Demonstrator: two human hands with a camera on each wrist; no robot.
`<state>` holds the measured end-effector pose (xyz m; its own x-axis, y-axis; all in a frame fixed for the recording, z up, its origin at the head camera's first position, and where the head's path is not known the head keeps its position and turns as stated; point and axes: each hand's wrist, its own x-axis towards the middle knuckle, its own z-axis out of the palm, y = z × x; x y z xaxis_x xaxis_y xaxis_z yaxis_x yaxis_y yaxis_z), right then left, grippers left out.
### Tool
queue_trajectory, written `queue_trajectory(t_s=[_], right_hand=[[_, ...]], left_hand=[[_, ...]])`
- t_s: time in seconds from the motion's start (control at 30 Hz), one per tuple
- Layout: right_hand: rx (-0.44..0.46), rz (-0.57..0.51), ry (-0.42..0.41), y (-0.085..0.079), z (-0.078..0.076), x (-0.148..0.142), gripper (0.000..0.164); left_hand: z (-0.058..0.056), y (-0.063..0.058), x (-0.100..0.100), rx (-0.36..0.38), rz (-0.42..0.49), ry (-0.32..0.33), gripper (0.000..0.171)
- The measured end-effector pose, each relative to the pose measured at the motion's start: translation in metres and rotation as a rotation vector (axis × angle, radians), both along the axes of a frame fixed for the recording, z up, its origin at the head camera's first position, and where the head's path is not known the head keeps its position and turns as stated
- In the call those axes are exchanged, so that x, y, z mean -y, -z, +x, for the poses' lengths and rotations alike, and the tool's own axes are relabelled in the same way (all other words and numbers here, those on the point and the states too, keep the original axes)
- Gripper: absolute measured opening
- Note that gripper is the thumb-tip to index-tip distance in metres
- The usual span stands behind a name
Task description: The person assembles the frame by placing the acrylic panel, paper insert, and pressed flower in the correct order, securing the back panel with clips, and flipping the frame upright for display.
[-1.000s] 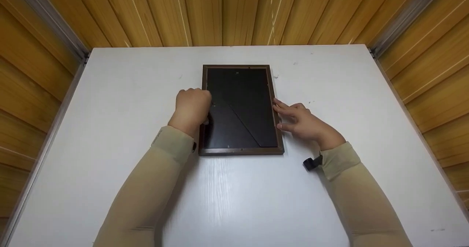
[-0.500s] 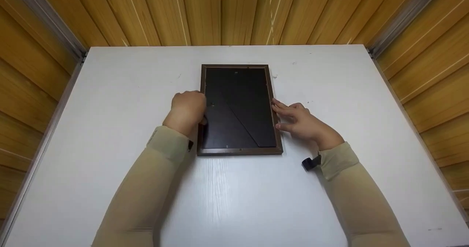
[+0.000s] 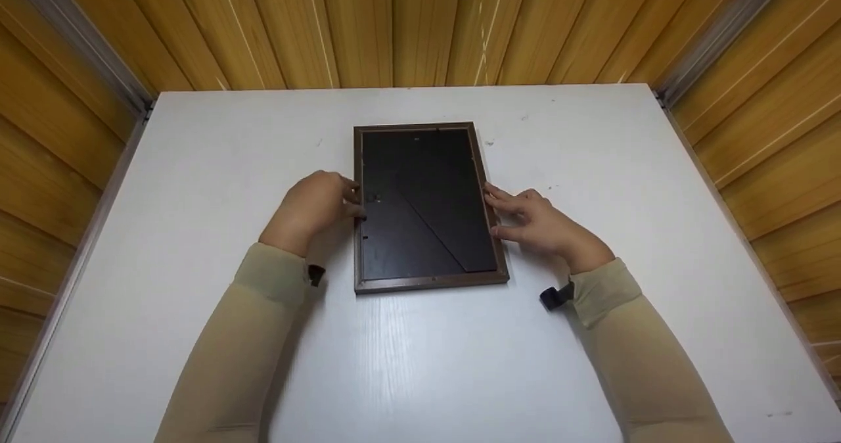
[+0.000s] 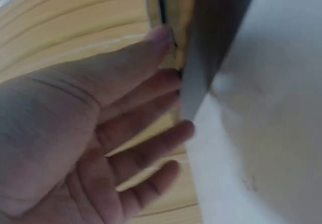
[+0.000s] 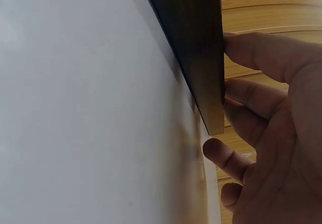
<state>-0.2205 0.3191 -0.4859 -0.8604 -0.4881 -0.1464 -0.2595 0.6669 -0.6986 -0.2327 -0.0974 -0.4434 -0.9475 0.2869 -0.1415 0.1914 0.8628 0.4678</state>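
A picture frame (image 3: 427,285) lies with its back up on the white table, its dark wooden rim around a black backing board (image 3: 420,233). A slanted seam crosses the board's lower half. My left hand (image 3: 312,206) is at the frame's left side, thumb and fingertips at the rim; in the left wrist view the fingers (image 4: 151,148) are spread and loosely bent, the lower ones off the frame. On the opposite side my right hand (image 3: 548,226) touches the rim with its thumb and upper fingers. In the right wrist view its lower fingers (image 5: 224,156) hang free of the frame.
The white table (image 3: 420,377) extends around the frame on all sides. Wood-patterned panels (image 3: 420,29) rise behind it and at both sides. Black straps with small devices (image 3: 555,297) sit at the wrists.
My left hand has drawn back leftward off the backing board to the rim, uncovering the frame's left edge. The frame appears slightly turned. My right hand stays at its edge.
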Motion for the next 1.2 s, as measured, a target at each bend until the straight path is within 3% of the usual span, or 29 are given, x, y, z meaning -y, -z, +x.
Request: queue_trajectory(t_s=[0.27, 0.47, 0.63, 0.87, 1.2], right_hand=[[-0.002, 0.005, 0.017, 0.006, 0.004, -0.005, 0.072], [0.008, -0.005, 0.019, 0.010, 0.009, -0.011, 0.072], [0.007, -0.011, 0.013, 0.014, 0.012, -0.013, 0.072], [0.000, -0.014, 0.013, 0.013, 0.012, -0.012, 0.072], [-0.012, -0.005, 0.001, 0.009, 0.008, -0.012, 0.071]], left_hand=[[-0.054, 0.027, 0.018, -0.042, 0.198, -0.100, 0.036], [-0.077, 0.033, 0.007, -0.063, 0.171, -0.084, 0.037], [-0.086, 0.033, -0.001, -0.121, 0.088, -0.085, 0.025], [-0.089, 0.031, 0.000, -0.196, 0.067, -0.079, 0.021], [-0.093, 0.030, -0.004, -0.203, 0.055, -0.141, 0.022]])
